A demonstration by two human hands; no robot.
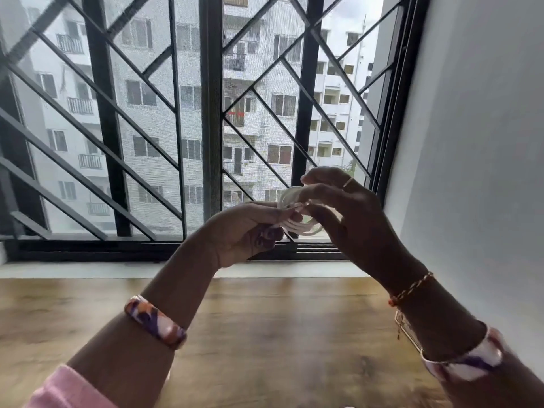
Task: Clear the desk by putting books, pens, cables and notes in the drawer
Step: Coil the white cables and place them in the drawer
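Observation:
Both my hands are raised above the wooden desk (265, 319), in front of the window. Between them is a coiled white cable (294, 223), wound in several loops. My left hand (247, 231) holds the coil with curled fingers and thumb from the left. My right hand (344, 210) grips the coil from the right, fingers curled over its top. Part of the cable is hidden behind my right hand. The picture is slightly blurred around the coil. No drawer is in view.
A black window grille (210, 113) and a white sill (88, 267) run along the far edge of the desk. A white wall (471, 172) stands on the right. Bangles sit on both wrists.

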